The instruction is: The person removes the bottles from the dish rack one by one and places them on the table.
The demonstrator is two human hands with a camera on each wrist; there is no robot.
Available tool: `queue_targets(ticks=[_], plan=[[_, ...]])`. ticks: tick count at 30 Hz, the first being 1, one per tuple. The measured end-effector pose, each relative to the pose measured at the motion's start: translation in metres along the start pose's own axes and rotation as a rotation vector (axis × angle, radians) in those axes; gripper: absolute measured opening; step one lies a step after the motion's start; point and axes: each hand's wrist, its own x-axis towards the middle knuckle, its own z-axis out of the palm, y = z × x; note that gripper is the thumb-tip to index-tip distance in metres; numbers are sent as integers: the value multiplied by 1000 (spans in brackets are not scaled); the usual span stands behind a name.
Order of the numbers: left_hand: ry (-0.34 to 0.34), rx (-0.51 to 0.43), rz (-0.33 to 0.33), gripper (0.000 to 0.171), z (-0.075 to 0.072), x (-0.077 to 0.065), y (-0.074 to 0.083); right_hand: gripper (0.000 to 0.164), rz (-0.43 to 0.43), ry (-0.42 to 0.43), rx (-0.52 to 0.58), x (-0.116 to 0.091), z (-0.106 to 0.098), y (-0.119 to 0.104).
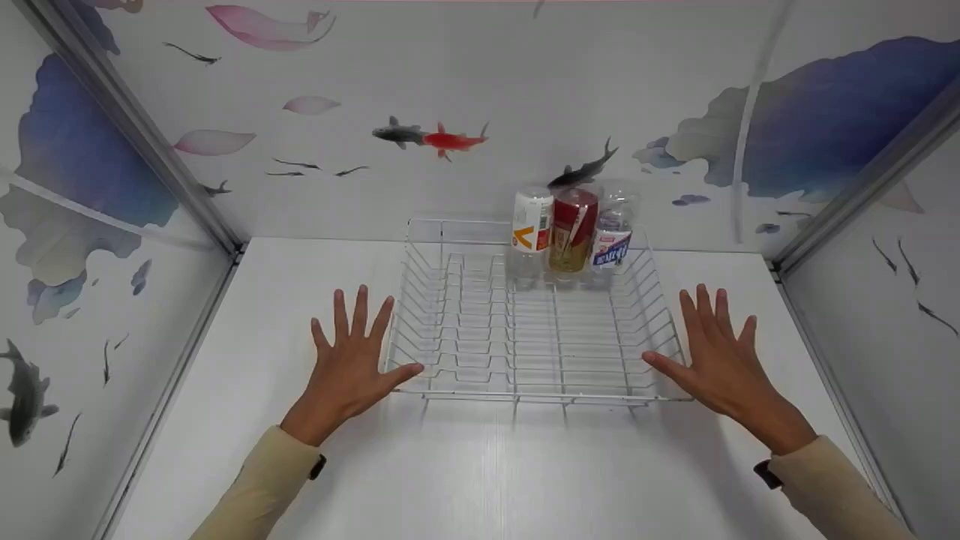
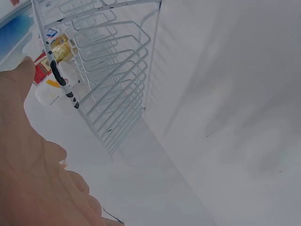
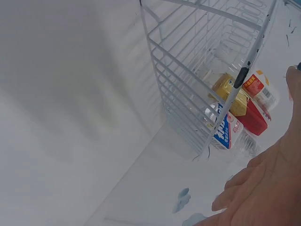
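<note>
A white wire dish rack point(image 1: 532, 397) stands on the white table between my hands. In its back right part are three containers side by side: a clear bottle with a white and orange label point(image 1: 532, 219), a red and gold container point(image 1: 574, 229), and a clear bottle with a blue and white label point(image 1: 612, 244). My left hand point(image 1: 349, 367) is spread beside the rack's left side, its thumb overlapping the front left corner in the head view. Likewise spread, my right hand point(image 1: 720, 360) is at the right side, thumb over the front right corner. Neither hand grips anything.
White walls with painted fish and petals enclose the table point(image 1: 465, 480) at the back and both sides. Metal corner posts point(image 1: 142, 120) rise at the back left and right. The rack's rim shows dark chipped spots point(image 2: 57, 75).
</note>
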Motion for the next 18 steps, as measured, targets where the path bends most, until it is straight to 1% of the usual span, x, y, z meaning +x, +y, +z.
queue_targets(ticks=[4,8,13,18], plan=[[-6,-51,-2,121,2,1,1,117,3,8,26,2,1,-2],[-19,-91,3,121,5,1,1,113,-12,48,77,4,2,-2],[-45,-199,-12,120,7,1,2,105,-24,105,120,7,2,-4],[-41,-286,-5,119,10,1,3,99,-26,140,144,11,4,-7]])
